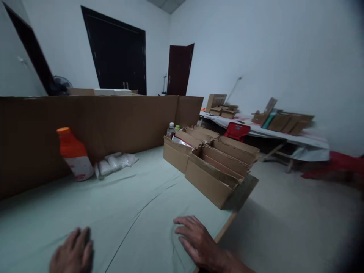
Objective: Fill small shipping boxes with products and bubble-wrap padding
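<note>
My left hand is low at the left over the pale green tabletop, its fingers stretched out and nothing in it. To the right, my right hand rests at the table's right edge with fingers apart, also holding nothing. Beyond the right hand sit open cardboard boxes with dividers, nearest to it but not touched. An orange bottle with a white label stands at the back left, past my left hand. Beside the bottle lie several clear plastic packets.
A tall cardboard panel runs along the table's back. A small clear bottle with a white cap pokes out of the far box. Across the room are a second table with cardboard boxes and a red chair.
</note>
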`<state>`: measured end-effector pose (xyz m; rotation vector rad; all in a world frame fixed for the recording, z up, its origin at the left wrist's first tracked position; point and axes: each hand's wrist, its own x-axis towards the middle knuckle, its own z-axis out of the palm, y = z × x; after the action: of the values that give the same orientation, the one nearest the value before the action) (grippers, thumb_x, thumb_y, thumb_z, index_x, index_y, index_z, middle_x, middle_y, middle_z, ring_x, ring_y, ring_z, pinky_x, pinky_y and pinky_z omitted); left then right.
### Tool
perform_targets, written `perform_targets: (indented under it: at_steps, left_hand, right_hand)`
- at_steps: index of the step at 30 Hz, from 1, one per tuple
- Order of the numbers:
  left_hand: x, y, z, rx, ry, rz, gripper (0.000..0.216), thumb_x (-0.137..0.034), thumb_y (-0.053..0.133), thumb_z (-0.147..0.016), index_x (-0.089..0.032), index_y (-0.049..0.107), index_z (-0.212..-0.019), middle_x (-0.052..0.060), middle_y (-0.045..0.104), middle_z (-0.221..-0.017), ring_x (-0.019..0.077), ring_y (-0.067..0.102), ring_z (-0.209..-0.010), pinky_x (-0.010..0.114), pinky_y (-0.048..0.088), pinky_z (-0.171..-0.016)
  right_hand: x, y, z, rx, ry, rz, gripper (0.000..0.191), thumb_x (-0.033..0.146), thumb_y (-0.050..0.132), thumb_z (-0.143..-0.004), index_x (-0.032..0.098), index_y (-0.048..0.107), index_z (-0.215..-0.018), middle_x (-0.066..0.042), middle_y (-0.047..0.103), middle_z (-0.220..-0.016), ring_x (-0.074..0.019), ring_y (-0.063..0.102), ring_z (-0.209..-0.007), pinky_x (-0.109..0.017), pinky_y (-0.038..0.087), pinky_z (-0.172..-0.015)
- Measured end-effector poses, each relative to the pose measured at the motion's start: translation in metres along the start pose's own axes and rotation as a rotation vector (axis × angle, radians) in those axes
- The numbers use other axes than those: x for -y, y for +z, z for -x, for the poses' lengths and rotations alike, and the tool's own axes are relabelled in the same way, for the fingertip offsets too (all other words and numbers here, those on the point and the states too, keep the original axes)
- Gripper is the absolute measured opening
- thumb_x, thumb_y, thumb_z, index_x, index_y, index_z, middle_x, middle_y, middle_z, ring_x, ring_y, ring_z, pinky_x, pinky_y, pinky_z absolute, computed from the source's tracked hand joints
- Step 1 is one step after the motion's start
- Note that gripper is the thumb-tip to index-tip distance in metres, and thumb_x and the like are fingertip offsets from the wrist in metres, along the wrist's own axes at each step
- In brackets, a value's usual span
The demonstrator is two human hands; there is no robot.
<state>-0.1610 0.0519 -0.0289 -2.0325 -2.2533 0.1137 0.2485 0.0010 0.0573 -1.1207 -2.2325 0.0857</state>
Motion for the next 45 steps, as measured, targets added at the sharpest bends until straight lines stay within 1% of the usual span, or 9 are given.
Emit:
perform_targets:
  at_steps: [4, 8, 11, 15, 21, 28, 34, 41, 45]
  left_hand:
    - [-0.098, 0.017, -0.008, -0.336, 0.276, 0.206, 0.048, -0.038, 0.041, -0.086, -0.033, 0.069, -0.125, 0.008, 0.062, -0.14, 0.0291, 0.056, -0.132, 0.052, 0.043, -0.108]
    - [-0.176, 0.015, -0.001, -0.549, 0.553, 0.276, 0.042, -0.031, 0.046, -0.088, -0.027, 0.069, -0.123, 0.014, 0.064, -0.136, 0.0309, 0.061, -0.125, 0.052, 0.05, -0.1]
    - [-0.212, 0.01, 0.012, -0.595, 0.616, 0.29, 0.043, -0.032, 0.053, -0.086, -0.026, 0.067, -0.126, 0.015, 0.063, -0.137, 0.0326, 0.059, -0.128, 0.052, 0.048, -0.102]
    - [-0.241, 0.008, 0.024, -0.611, 0.611, 0.33, 0.05, -0.032, 0.059, -0.081, -0.029, 0.063, -0.13, 0.015, 0.063, -0.138, 0.034, 0.056, -0.13, 0.053, 0.046, -0.104]
    - [-0.249, 0.008, 0.032, -0.616, 0.603, 0.335, 0.049, -0.033, 0.058, -0.082, -0.028, 0.062, -0.131, 0.014, 0.063, -0.138, 0.0332, 0.057, -0.129, 0.052, 0.048, -0.102]
    - [-0.244, 0.0, 0.038, -0.613, 0.616, 0.297, 0.046, -0.031, 0.054, -0.086, -0.023, 0.063, -0.13, 0.016, 0.061, -0.139, 0.0333, 0.057, -0.129, 0.052, 0.048, -0.102]
    - [-0.243, 0.001, 0.035, -0.597, 0.61, 0.313, 0.044, -0.032, 0.053, -0.087, -0.026, 0.063, -0.13, 0.015, 0.063, -0.137, 0.0317, 0.059, -0.128, 0.051, 0.051, -0.1]
    - [-0.227, 0.005, 0.033, -0.398, 0.573, 0.731, 0.041, -0.035, 0.058, -0.088, -0.022, 0.066, -0.126, 0.015, 0.062, -0.138, 0.0345, 0.059, -0.127, 0.053, 0.051, -0.102]
    - [-0.235, -0.044, 0.038, -0.23, 0.32, 1.235, 0.052, -0.044, 0.055, -0.092, -0.02, 0.055, -0.138, 0.016, 0.058, -0.141, 0.0331, 0.056, -0.13, 0.05, 0.047, -0.107]
  right_hand:
    - [-0.02, -0.081, -0.026, -0.174, -0.079, 0.167, 0.024, 0.013, 0.051, -0.091, 0.022, 0.063, -0.109, -0.011, 0.071, -0.117, -0.0217, 0.067, -0.104, -0.037, 0.053, -0.088]
    - [-0.05, -0.161, -0.049, -0.246, 0.062, 0.288, 0.021, 0.02, 0.049, -0.096, 0.023, 0.065, -0.11, -0.01, 0.069, -0.121, -0.0229, 0.064, -0.114, -0.04, 0.05, -0.097]
    - [-0.08, -0.19, -0.069, -0.045, 0.226, 0.271, 0.026, 0.022, 0.045, -0.096, 0.02, 0.068, -0.107, -0.01, 0.071, -0.116, -0.0244, 0.066, -0.109, -0.039, 0.051, -0.095]
    - [-0.126, -0.191, -0.099, 0.376, 0.389, 0.246, 0.032, 0.016, 0.046, -0.09, 0.013, 0.071, -0.11, -0.012, 0.074, -0.111, -0.0254, 0.068, -0.098, -0.034, 0.052, -0.085]
    - [-0.162, -0.162, -0.117, 0.643, 0.305, 0.209, 0.031, 0.009, 0.06, -0.078, 0.019, 0.076, -0.103, -0.004, 0.078, -0.101, -0.0237, 0.071, -0.089, -0.027, 0.051, -0.073]
    - [-0.176, -0.15, -0.115, 0.578, 0.34, 0.338, 0.032, 0.018, 0.043, -0.097, 0.019, 0.075, -0.099, -0.012, 0.077, -0.103, -0.0279, 0.07, -0.096, -0.034, 0.05, -0.082]
    - [-0.179, -0.139, -0.114, 0.505, 0.364, 0.351, 0.024, 0.015, 0.053, -0.092, 0.019, 0.076, -0.09, -0.008, 0.078, -0.099, -0.0239, 0.07, -0.09, -0.028, 0.049, -0.076]
    - [-0.162, -0.178, -0.115, 0.141, 0.436, 0.426, 0.025, 0.014, 0.053, -0.086, 0.015, 0.071, -0.104, -0.011, 0.076, -0.098, -0.0211, 0.067, -0.085, -0.026, 0.044, -0.071]
    - [-0.121, -0.194, -0.094, -0.186, 0.255, 0.263, 0.019, 0.017, 0.055, -0.085, 0.017, 0.068, -0.099, -0.005, 0.073, -0.088, -0.0168, 0.063, -0.076, -0.025, 0.044, -0.07]
